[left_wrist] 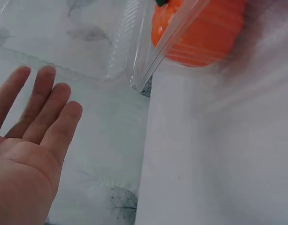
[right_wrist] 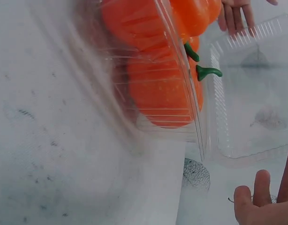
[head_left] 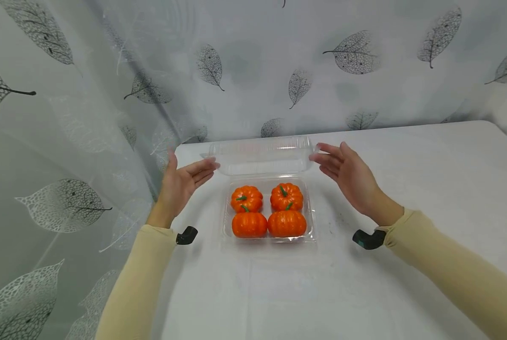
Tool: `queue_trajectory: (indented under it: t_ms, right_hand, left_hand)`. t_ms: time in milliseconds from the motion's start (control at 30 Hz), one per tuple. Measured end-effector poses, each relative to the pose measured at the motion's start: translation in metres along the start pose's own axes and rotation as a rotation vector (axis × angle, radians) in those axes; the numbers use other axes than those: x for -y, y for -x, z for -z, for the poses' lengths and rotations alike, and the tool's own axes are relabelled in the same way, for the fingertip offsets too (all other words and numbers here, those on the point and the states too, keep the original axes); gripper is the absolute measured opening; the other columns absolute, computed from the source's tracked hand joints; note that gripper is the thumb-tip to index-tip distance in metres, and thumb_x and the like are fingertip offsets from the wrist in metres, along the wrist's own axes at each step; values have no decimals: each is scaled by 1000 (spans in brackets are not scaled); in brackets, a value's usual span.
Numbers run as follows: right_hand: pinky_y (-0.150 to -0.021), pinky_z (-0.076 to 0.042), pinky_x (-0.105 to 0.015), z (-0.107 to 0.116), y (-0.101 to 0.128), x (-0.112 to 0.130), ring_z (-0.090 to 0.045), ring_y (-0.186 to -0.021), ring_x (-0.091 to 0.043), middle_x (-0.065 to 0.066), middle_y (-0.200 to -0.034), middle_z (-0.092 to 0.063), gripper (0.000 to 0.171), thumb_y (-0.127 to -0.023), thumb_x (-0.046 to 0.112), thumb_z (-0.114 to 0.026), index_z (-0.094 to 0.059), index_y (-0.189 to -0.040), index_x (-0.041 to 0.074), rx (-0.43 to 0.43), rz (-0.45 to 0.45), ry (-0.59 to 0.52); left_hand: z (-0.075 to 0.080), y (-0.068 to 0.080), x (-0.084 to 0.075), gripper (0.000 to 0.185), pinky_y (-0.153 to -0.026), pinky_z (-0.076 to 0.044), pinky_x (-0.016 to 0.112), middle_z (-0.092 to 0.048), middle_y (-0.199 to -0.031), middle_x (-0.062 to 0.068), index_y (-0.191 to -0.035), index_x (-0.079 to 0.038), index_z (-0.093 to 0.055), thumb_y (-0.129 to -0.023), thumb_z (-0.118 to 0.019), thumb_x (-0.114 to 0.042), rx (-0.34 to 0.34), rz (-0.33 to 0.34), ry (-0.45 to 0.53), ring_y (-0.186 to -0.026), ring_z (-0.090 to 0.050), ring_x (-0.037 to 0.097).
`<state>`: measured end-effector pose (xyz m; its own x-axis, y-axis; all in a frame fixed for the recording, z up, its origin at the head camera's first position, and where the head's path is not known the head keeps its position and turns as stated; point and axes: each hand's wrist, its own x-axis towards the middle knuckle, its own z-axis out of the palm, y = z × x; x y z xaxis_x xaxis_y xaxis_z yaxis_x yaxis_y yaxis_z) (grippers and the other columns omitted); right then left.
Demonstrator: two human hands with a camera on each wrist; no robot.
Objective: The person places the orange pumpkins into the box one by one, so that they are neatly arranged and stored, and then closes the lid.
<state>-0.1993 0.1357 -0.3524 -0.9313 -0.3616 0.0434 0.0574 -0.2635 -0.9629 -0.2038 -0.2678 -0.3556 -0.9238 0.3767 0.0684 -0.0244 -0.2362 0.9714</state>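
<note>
A clear plastic clamshell box [head_left: 312, 226] stands on the table with its hinged lid [head_left: 257, 156] raised at the far side. Several small orange pumpkins [head_left: 248, 225] with green stems sit in it, two in front and two behind. My left hand [head_left: 181, 186] is at the lid's left end, fingers straight and palm turned inward. On the lid's other side, my right hand [head_left: 351, 177] faces it with extended fingers. Both wrist views show a gap between the fingers and the lid [left_wrist: 87, 42], and neither hand holds anything.
A white cloth [head_left: 245, 293] covers the table, whose back edge meets a pale curtain [head_left: 253, 71] with a leaf print. The same leaf-print fabric hangs along the left side. A black wrist-worn piece [head_left: 187, 235] sticks out from the left sleeve, another [head_left: 369, 239] from the right.
</note>
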Motion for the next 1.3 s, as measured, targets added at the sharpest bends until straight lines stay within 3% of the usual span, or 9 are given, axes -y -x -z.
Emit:
queue_trajectory:
  t_ms: [133, 333, 467, 567, 667, 967, 1100, 1300]
  right_hand:
    - [-105, -28, -39, -7, 11, -4, -44, -120, -22, -12, -122, -54, 54, -96, 44, -42, -44, -133, 5, -88, -10, 243]
    - [-93, -41, -24, -18, 28, -13, -51, -111, -19, -6, -112, -59, 48, -90, 32, -59, -46, -133, 13, -120, 13, 494]
    - [-97, -39, -34, -24, 37, -19, -48, -114, -19, -5, -120, -54, 53, -87, 28, -64, -43, -135, 16, -109, 39, 584]
    - [-99, -36, -42, -24, 42, -25, -45, -118, -18, -4, -127, -50, 56, -86, 26, -65, -40, -135, 15, -104, 20, 613]
    - [-99, -35, -45, -20, 48, -29, -41, -122, -24, -5, -131, -45, 61, -87, 25, -65, -35, -138, 13, -70, -41, 615]
    - [-95, -38, -50, -16, 65, -36, -43, -122, -30, -10, -136, -40, 71, -87, 35, -62, -26, -143, 10, 27, -272, 611]
    - [-91, -44, -46, -14, 69, -38, -50, -114, -30, -13, -133, -44, 68, -88, 31, -62, -28, -141, 5, 49, -316, 557]
    - [-80, -51, -38, -15, 73, -40, -58, -100, -26, -18, -126, -48, 69, -85, 32, -65, -33, -139, 2, 80, -383, 512]
  left_hand:
    - [-10, 17, 1, 84, -106, -27, 39, -50, -128, 20, -125, 10, -48, -95, -11, -58, -81, 33, -160, -124, -41, 31]
    - [-19, 36, 10, 48, -101, -35, 35, -57, -121, 10, -119, 2, -58, -96, -45, -38, -178, 63, -406, -114, -52, 20]
    - [-36, 50, 5, 36, -97, -39, 34, -54, -124, 13, -123, -1, -56, -93, -55, -21, -171, 53, -559, -115, -50, 24]
    - [-49, 58, 0, 37, -93, -43, 30, -50, -128, 17, -125, 4, -51, -92, -56, -11, -170, 51, -600, -119, -46, 31]
    - [-52, 63, 3, 39, -93, -42, 29, -49, -129, 17, -127, 4, -49, -91, -57, -9, -181, 56, -612, -122, -43, 32]
    - [-37, 70, 37, 51, -93, -43, 32, -52, -127, 7, -133, -12, -46, -88, -63, -27, -185, 116, -640, -121, -45, 27]
    - [-38, 75, 40, 55, -90, -45, 37, -55, -123, 5, -135, -16, -43, -87, -63, -34, -178, 194, -636, -114, -51, 23]
    - [-42, 83, 41, 51, -77, -49, 42, -60, -113, 11, -134, -11, -45, -90, -59, -32, -163, 308, -623, -100, -57, 25]
